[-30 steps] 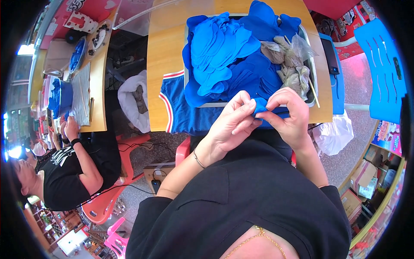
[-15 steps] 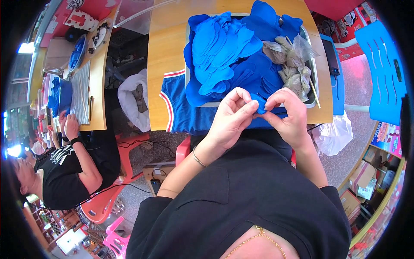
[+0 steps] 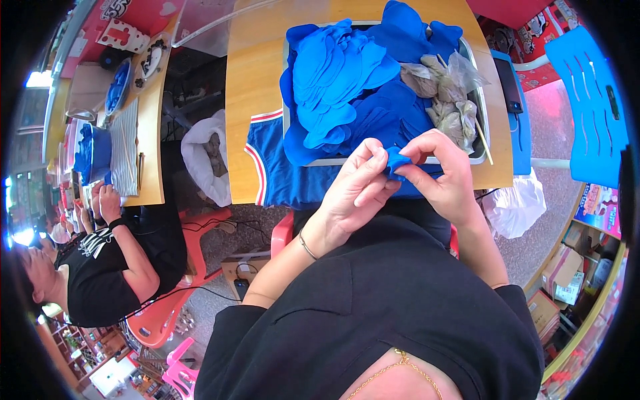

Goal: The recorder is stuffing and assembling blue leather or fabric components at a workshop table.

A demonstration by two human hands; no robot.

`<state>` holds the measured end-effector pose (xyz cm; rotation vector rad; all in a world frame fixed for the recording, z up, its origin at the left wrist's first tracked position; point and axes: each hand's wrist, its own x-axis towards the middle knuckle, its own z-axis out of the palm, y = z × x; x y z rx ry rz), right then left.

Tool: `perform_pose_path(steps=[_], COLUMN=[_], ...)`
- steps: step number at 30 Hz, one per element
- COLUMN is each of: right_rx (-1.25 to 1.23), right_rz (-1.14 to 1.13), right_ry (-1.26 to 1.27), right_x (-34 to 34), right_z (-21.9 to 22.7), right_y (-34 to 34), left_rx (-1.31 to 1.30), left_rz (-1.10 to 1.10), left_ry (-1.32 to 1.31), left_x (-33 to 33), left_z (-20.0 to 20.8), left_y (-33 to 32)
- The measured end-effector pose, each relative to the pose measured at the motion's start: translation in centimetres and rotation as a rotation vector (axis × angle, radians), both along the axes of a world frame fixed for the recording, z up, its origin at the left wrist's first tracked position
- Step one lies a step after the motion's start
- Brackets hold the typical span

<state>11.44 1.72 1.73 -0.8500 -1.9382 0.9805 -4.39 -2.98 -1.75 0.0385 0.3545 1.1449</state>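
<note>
My left hand [image 3: 357, 183] and my right hand [image 3: 440, 170] meet just in front of a metal tray [image 3: 325, 162]. Between their fingertips is a small folded piece of blue fabric [image 3: 396, 160]. My right thumb and forefinger pinch it from the right; my left fingers curl against its left side, and how firmly they grip is partly hidden. In the tray behind lie overlapping stacks of blue fabric pieces [image 3: 337, 73] with rounded edges. Clear plastic bags of brownish stuff [image 3: 455, 113] rest at the tray's right, beside a thin wooden stick [image 3: 484, 141].
Under the tray, a blue garment [image 3: 283, 167] with red-and-white trim covers the front of the wooden table [image 3: 257, 73]. A phone-like black device [image 3: 508, 87] stands at right, near a blue chair [image 3: 590, 100]. At left, another person [image 3: 107, 267] sits at a second table.
The blue piece has shifted slightly left and up and shows more between my fingers. My left fingers have moved lower and curled under it.
</note>
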Motion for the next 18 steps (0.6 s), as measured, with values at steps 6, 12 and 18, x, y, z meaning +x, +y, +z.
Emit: perform_pose_path(steps=[6,12,18], right_rx=[-0.097,-0.044,0.004], right_rz=[-0.045,-0.081,-0.137], right_ry=[0.031,-0.026,0.039], right_x=[0.1,0.2,-0.3], right_z=[-0.2,-0.6,-0.3], right_y=[-0.1,0.1,0.1], left_rx=[0.056,0.138,0.148], left_rz=[0.056,0.153,0.229], left_ry=[0.125,0.351,0.498], left_x=[0.1,0.0,0.4], left_z=[0.0,-0.2,0.7], left_y=[0.0,0.0,0.1])
